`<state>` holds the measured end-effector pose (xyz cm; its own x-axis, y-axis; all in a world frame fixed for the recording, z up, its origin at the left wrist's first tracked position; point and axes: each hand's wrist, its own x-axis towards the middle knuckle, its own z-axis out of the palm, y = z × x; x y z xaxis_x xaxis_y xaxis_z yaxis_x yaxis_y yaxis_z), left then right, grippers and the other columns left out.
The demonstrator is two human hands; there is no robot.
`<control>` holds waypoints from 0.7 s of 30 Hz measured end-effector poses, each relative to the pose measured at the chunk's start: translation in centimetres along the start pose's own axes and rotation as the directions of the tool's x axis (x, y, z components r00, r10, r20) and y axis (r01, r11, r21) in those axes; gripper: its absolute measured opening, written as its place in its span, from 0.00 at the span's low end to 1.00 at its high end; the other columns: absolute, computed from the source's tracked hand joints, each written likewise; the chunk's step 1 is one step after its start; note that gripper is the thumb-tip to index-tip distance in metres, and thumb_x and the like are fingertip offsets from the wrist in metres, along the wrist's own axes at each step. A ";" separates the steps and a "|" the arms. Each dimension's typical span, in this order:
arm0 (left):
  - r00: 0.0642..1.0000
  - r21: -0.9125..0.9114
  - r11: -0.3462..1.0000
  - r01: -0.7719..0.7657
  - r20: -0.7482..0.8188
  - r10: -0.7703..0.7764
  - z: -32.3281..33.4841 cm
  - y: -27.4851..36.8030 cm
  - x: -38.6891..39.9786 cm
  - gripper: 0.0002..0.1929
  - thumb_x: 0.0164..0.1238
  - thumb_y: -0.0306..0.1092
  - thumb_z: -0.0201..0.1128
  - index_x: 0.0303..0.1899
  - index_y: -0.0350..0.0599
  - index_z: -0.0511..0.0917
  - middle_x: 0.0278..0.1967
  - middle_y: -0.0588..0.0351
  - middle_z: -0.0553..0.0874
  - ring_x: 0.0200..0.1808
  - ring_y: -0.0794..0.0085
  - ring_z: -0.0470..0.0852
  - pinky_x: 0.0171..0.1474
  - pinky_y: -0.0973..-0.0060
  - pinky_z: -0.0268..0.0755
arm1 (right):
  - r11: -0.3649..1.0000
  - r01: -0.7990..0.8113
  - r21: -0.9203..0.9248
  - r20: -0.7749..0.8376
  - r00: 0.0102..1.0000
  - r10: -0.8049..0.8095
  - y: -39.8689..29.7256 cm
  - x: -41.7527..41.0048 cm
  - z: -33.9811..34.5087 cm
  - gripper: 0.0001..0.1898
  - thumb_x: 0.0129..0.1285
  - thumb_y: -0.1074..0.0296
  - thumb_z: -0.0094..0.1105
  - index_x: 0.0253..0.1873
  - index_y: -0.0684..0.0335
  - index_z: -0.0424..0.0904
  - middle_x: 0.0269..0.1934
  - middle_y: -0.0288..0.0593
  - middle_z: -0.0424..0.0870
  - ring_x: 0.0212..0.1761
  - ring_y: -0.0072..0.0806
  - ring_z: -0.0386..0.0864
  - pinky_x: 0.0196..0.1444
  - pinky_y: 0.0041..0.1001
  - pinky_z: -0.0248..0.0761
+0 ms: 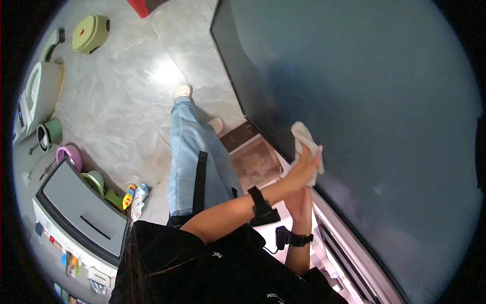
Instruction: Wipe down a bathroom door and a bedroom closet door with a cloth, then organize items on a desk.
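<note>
My left hand (303,165) holds a white cloth (302,133) against a large, smooth blue-grey panel (379,114), which looks like a door. Folds of the cloth stick out past the fingertips and below the palm. My right hand (299,203) is just below the left one, close to the cloth's lower end. Its fingers are hidden behind my left wrist and the cloth, so I cannot see whether they grip it. Each wrist wears a black strap with a small black device.
A pale door frame (353,247) and brown tiled threshold (256,161) border the panel. On the grey floor (121,83) stand a green stool (89,34), a white toilet (47,87), a green bin (53,131) and a pink basin (72,155). Cleaning bottles (129,196) stand beside a grey-lidded washing machine (83,205).
</note>
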<state>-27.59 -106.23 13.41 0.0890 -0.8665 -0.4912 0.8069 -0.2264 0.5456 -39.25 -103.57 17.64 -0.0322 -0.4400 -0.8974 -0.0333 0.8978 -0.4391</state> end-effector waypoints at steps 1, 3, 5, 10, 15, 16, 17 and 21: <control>0.995 -0.068 0.998 0.017 0.100 -0.010 -0.2 1.3 -0.8 0.43 0.69 0.62 0.38 0.68 0.36 0.30 0.70 0.42 0.34 0.72 0.57 0.30 0.70 0.70 0.29 | 0.983 -0.026 0.182 0.172 0.985 -0.006 -0.6 -0.7 2.3 0.22 0.62 0.59 0.47 0.58 0.63 0.66 0.56 0.46 0.71 0.61 0.38 0.66 0.64 0.38 0.55; 0.968 -0.174 0.968 0.180 0.207 -0.143 -1.6 3.8 -0.7 0.43 0.65 0.65 0.40 0.66 0.38 0.39 0.67 0.42 0.44 0.68 0.58 0.42 0.67 0.70 0.39 | 0.930 -0.087 0.358 0.347 0.937 -0.046 -0.6 -0.8 4.4 0.26 0.61 0.57 0.48 0.61 0.64 0.63 0.59 0.45 0.69 0.60 0.38 0.66 0.65 0.39 0.54; 0.814 -0.333 0.782 0.528 0.462 -0.352 -2.9 6.4 -0.6 0.44 0.58 0.72 0.44 0.64 0.43 0.56 0.62 0.42 0.64 0.62 0.60 0.66 0.62 0.70 0.57 | 0.855 0.167 0.491 0.123 0.958 -0.257 -0.8 -0.2 4.2 0.26 0.60 0.52 0.47 0.59 0.63 0.66 0.52 0.48 0.73 0.59 0.39 0.65 0.63 0.40 0.56; 0.803 -0.082 0.840 0.537 0.353 -0.479 -5.6 9.1 -0.6 0.37 0.58 0.70 0.48 0.52 0.43 0.73 0.39 0.51 0.81 0.40 0.67 0.79 0.48 0.74 0.69 | 0.804 0.243 0.543 0.250 0.867 -0.431 -1.6 1.4 3.3 0.32 0.52 0.63 0.55 0.61 0.73 0.62 0.60 0.58 0.66 0.62 0.49 0.64 0.64 0.45 0.56; 0.995 0.294 0.956 0.002 0.093 -0.031 -13.6 13.1 0.1 0.14 0.69 0.32 0.50 0.52 0.38 0.73 0.41 0.55 0.81 0.43 0.74 0.79 0.49 0.78 0.70 | 0.759 0.351 0.548 0.187 0.834 -0.520 -2.5 2.5 5.3 0.28 0.57 0.65 0.47 0.61 0.73 0.61 0.63 0.57 0.63 0.65 0.53 0.60 0.67 0.50 0.51; 0.991 0.274 0.953 -0.132 0.008 0.135 -15.5 14.6 -0.4 0.14 0.70 0.30 0.48 0.53 0.37 0.72 0.42 0.54 0.81 0.45 0.73 0.78 0.50 0.78 0.69 | 0.664 0.263 0.700 0.000 0.930 -0.367 -2.0 3.0 5.5 0.27 0.59 0.63 0.44 0.62 0.74 0.60 0.63 0.59 0.62 0.66 0.53 0.58 0.68 0.51 0.50; 0.971 0.327 0.925 -0.194 -0.071 0.229 -17.2 16.0 -1.2 0.14 0.71 0.31 0.47 0.53 0.36 0.72 0.45 0.52 0.81 0.48 0.71 0.78 0.52 0.77 0.68 | 0.521 0.203 0.829 -0.143 0.978 -0.155 -1.5 3.8 5.9 0.28 0.62 0.61 0.41 0.62 0.75 0.60 0.63 0.61 0.62 0.67 0.54 0.56 0.68 0.52 0.48; 0.949 0.449 0.867 -0.214 -0.114 0.293 -17.7 25.3 -6.1 0.14 0.72 0.34 0.46 0.53 0.38 0.72 0.49 0.53 0.80 0.51 0.71 0.77 0.56 0.75 0.66 | 0.563 0.318 0.763 -0.417 0.907 0.053 6.3 9.1 5.1 0.24 0.65 0.55 0.33 0.59 0.63 0.67 0.60 0.52 0.68 0.64 0.51 0.62 0.62 0.59 0.52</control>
<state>2.62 -98.79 18.22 0.3877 -0.8381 -0.3838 0.4185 -0.2109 0.8834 -34.62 -101.86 6.50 -0.4476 -0.3586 -0.8192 0.7328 0.3780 -0.5658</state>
